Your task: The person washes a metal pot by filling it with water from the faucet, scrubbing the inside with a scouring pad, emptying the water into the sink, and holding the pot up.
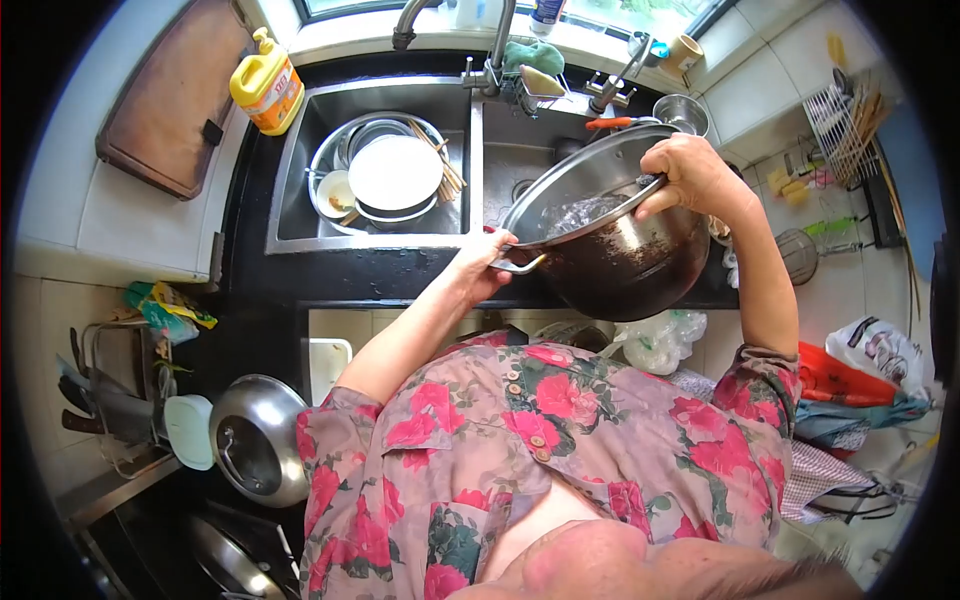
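A large metal pot (640, 262) with a browned, worn outside is tilted over the edge of the right sink basin (510, 150). Water shows inside it. My left hand (480, 268) is closed around the metal handle on the pot's left side. On the far right side, my right hand (690, 172) grips the other handle and rim. The left basin (300, 215) holds a metal bowl with a white plate (396, 172), a small white bowl (336, 193) and several chopsticks (452, 170).
A yellow bottle (267, 85) and a wooden board (180, 100) are at the back left. Two faucets (497, 50) rise behind the basins. A metal lid (258, 440) and knives (105, 400) are at the left; plastic bags (665, 338) hang below the counter.
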The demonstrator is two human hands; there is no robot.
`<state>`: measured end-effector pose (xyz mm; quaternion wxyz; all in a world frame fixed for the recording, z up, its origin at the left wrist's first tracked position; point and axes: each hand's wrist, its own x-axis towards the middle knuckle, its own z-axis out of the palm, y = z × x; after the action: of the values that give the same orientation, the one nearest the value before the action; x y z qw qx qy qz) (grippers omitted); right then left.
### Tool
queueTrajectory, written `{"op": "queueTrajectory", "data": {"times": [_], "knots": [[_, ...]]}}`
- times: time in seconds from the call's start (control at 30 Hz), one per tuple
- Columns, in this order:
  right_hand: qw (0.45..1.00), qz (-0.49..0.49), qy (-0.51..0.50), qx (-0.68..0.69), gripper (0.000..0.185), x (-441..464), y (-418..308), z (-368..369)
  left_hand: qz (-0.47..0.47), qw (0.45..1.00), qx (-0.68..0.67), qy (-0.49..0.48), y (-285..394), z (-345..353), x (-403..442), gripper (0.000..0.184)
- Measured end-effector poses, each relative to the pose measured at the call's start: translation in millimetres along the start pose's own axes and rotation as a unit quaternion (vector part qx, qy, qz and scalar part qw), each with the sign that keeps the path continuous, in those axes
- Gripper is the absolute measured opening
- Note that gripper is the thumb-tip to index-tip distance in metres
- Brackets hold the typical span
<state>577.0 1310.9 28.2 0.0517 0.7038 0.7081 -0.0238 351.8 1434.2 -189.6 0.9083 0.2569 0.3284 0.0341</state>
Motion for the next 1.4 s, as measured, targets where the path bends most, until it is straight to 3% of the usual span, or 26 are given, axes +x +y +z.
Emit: {"op": "queueTrajectory", "data": {"times": [0.07,0.23,0.47,0.5,0.53,0.67,0.73,0.87,0.97,1.1,1.4], "knots": [[1.000,-0.004,-0.026,0.000,0.062,14.0,10.0,-0.5,-0.020,0.999,0.017,0.036,-3.2,9.9,-0.7,0.010],[0.990,-0.078,-0.112,-0.027,0.065,56.7,20.7,1.1,-0.056,0.998,0.003,-0.014,-21.2,-7.6,29.8,0.014],[0.972,-0.096,-0.214,-0.026,0.064,106.8,12.3,1.0,-0.067,0.995,-0.058,-0.039,-35.1,-26.7,49.6,0.014],[0.981,-0.113,-0.159,-0.006,0.068,109.3,15.8,10.9,-0.068,0.995,-0.064,-0.046,-38.1,-28.4,53.1,0.014],[0.981,-0.093,-0.170,-0.020,0.068,86.6,-11.5,-10.1,-0.078,0.992,-0.063,-0.081,-50.1,-23.8,25.5,0.014],[0.975,-0.111,-0.194,-0.009,0.068,101.0,-9.1,-8.4,-0.080,0.987,-0.084,-0.111,-57.0,-25.5,33.1,0.014],[0.973,-0.119,-0.199,-0.007,0.069,106.6,-11.0,-9.2,-0.088,0.982,-0.074,-0.150,-59.4,-25.3,33.9,0.030],[0.967,-0.105,-0.232,-0.019,0.071,116.8,-15.0,-12.3,-0.103,0.980,-0.077,-0.148,-61.3,-17.7,29.9,0.033],[0.955,-0.107,-0.272,-0.041,0.071,123.2,-23.5,-15.4,-0.121,0.958,-0.120,-0.232,-70.9,-18.4,36.0,0.039],[0.954,-0.098,-0.280,-0.047,0.070,113.5,-27.0,-21.3,-0.140,0.944,-0.128,-0.271,-72.1,-9.0,32.2,0.046],[0.975,-0.132,-0.168,-0.055,0.059,50.3,-47.7,-44.1,-0.200,0.930,-0.035,-0.305,-50.6,-5.8,3.9,0.050]]}}
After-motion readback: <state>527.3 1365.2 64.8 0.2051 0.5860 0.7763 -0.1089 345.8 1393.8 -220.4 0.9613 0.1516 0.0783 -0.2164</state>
